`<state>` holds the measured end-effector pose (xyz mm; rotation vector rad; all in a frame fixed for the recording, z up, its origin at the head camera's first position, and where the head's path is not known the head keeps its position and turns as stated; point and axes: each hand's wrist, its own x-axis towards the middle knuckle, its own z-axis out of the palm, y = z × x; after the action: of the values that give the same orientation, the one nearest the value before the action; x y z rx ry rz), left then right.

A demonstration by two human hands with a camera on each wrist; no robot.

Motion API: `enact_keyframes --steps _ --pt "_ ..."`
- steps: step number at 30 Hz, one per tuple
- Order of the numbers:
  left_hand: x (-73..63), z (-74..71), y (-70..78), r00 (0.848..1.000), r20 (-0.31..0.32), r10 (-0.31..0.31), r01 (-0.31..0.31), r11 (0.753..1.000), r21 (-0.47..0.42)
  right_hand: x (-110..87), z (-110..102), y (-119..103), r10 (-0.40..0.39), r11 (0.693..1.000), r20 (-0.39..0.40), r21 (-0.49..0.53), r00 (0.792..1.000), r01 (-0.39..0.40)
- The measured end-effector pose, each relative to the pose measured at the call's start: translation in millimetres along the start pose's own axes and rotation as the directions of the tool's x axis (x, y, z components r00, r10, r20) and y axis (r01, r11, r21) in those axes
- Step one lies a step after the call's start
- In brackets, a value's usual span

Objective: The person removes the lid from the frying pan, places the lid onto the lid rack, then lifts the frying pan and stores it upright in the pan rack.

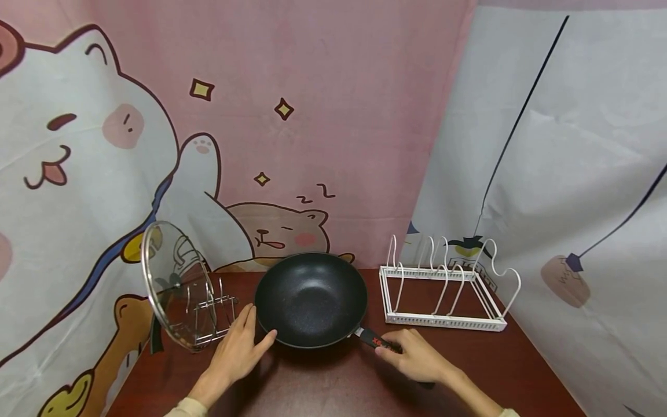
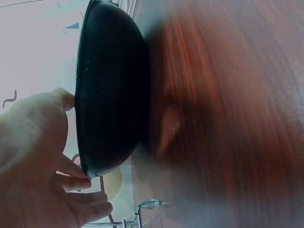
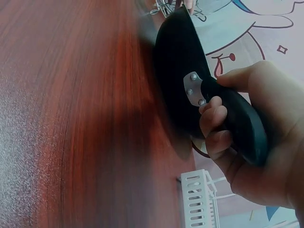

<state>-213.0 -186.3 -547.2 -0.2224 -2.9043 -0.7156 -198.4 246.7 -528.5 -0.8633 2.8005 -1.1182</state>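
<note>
A black wok point(image 1: 311, 301) with a long handle point(image 1: 371, 337) sits at the middle of the table. My right hand point(image 1: 414, 353) grips that handle, fingers curled round it from below in the right wrist view, thumb on top near the riveted bracket point(image 3: 194, 88). At the wok's left side, my left hand point(image 1: 238, 347) touches the rim with spread, mostly straight fingers; its thumb tip point(image 2: 69, 99) and a fingertip meet the edge in the left wrist view. The wok's rounded underside point(image 2: 114, 90) faces the tabletop there.
To the left, a glass lid point(image 1: 177, 284) with a metal rim stands on edge in a chrome wire rack point(image 1: 216, 315). A white rack point(image 1: 443, 319) with several upright wire dividers is at the right. Printed curtains point(image 1: 354, 116) hang behind the dark red wooden table point(image 1: 323, 388).
</note>
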Motion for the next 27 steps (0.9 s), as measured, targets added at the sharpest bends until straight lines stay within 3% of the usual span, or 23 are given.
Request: enact_keyframes --steps 7,14,27 --pt "3.8 -1.2 -0.3 1.0 -0.006 0.0 0.0 1.0 0.0 -0.7 2 4 0.053 0.993 0.072 0.1 0.996 -0.06" --pt "7.1 -0.8 -4.4 1.0 0.03 -0.004 0.004 1.0 -0.001 -2.5 5 -1 0.067 0.956 0.154 0.275 0.986 -0.108" --pt "17.0 1.8 -8.2 0.999 0.039 0.003 -0.002 1.0 -0.026 -5.5 14 -6 0.063 0.945 0.146 0.309 0.987 -0.106"
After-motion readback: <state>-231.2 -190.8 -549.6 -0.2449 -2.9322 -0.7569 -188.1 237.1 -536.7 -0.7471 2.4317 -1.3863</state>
